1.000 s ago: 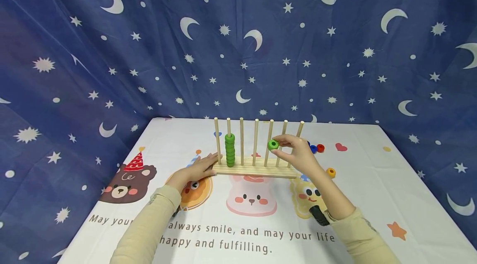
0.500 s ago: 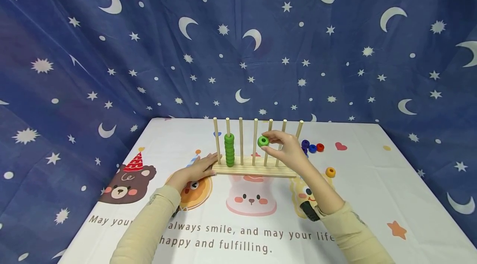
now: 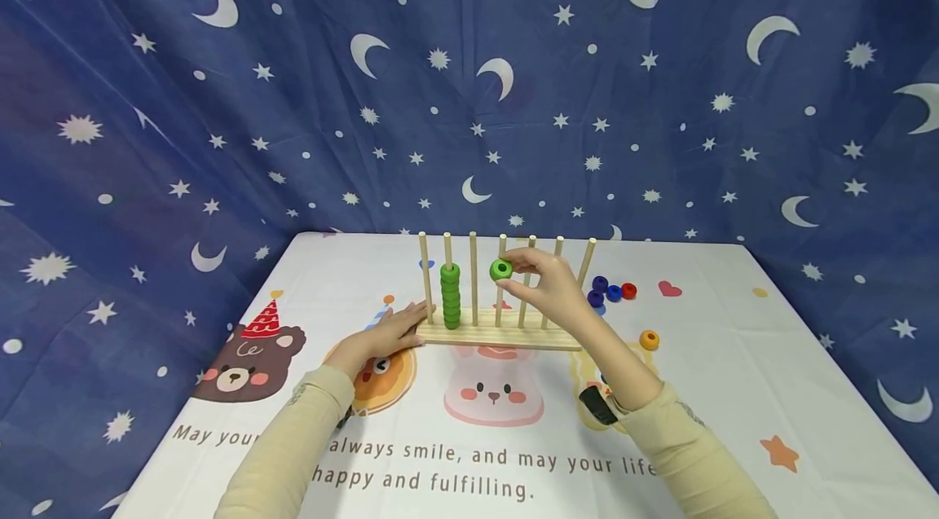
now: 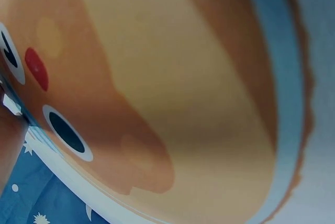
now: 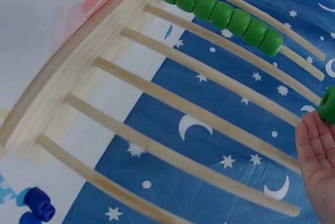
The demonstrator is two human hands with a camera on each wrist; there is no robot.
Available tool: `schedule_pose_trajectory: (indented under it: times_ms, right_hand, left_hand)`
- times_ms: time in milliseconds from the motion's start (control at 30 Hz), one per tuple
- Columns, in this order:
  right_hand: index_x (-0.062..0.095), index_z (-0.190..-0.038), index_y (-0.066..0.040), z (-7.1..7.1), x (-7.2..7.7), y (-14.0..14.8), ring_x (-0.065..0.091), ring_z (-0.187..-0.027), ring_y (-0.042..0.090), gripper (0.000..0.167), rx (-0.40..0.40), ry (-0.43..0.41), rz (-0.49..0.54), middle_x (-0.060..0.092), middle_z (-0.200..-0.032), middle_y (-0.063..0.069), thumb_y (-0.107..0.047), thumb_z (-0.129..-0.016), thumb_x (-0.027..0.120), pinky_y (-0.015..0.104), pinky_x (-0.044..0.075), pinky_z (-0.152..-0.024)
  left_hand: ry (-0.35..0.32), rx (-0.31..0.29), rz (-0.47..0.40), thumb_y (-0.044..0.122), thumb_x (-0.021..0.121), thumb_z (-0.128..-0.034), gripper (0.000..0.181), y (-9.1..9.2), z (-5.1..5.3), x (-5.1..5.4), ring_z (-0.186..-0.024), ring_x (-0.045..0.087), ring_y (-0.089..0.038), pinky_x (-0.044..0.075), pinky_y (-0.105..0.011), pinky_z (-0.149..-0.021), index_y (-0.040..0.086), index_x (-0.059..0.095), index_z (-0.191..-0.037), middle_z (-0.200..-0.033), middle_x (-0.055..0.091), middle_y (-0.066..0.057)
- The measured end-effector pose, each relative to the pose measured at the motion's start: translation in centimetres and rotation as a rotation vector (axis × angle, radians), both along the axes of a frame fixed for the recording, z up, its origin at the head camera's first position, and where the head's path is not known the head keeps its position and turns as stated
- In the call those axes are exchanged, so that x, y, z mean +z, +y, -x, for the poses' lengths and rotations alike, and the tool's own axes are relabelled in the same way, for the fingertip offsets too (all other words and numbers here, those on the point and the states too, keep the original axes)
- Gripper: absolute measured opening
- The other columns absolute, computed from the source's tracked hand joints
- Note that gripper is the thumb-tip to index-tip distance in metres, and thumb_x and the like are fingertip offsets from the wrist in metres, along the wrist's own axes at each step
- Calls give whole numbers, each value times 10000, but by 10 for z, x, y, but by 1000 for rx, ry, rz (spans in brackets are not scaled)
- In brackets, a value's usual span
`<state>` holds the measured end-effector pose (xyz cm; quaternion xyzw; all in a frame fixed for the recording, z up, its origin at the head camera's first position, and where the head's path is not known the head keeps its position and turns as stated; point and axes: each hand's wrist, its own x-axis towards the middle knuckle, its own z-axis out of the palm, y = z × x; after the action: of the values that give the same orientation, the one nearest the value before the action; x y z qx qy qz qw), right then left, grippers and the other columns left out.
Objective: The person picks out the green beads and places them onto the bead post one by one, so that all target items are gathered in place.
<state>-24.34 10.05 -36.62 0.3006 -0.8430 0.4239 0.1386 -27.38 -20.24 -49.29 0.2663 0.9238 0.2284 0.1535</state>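
Observation:
A wooden rack (image 3: pixel 506 335) with several upright pegs stands on the table. Its second peg from the left carries a stack of green beads (image 3: pixel 451 297), also plain in the right wrist view. My right hand (image 3: pixel 552 291) pinches one green bead (image 3: pixel 501 270) between thumb and fingers, hole facing me, in front of the fourth peg's upper part. In the right wrist view that bead (image 5: pixel 327 105) shows at the right edge. My left hand (image 3: pixel 389 332) rests at the rack's left end, fingers extended, touching the base. The left wrist view shows mostly printed tablecloth.
Right of the rack lie dark blue beads (image 3: pixel 597 299), a blue bead (image 3: pixel 614 293) and a red bead (image 3: pixel 629 291). A yellow-orange bead (image 3: pixel 649 340) sits nearer the front. Behind the table hangs a blue curtain (image 3: pixel 469 95) with moons and stars.
My right hand has carried the green bead leftward and slightly up, from near the fifth peg to the fourth. The left hand has stayed at the rack's end.

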Motion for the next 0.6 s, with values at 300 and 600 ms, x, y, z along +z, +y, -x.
schedule_pose_trajectory:
  times_ms: [300, 600]
  right_hand:
    - [635, -1129, 21, 4, 13, -11, 655, -967, 281, 325, 21, 26, -27, 684, -1062, 152, -57, -822, 710, 372, 539, -893]
    - [642, -1132, -6, 11, 28, -18, 658, -1000, 262, 313, 55, 24, -43, 694, -1076, 124, -100, -839, 703, 359, 534, -904]
  left_hand:
    - [4, -5, -12, 276, 484, -980, 611, 0, 1, 3, -1433, 115, -428, 0, -637, -1134, 65, 236, -1497, -1571, 134, -186]
    - [9, -6, -23, 249, 492, -979, 591, 4, -3, 4, -1424, 131, -447, 19, -657, -1122, 48, 263, -1485, -1564, 145, -205]
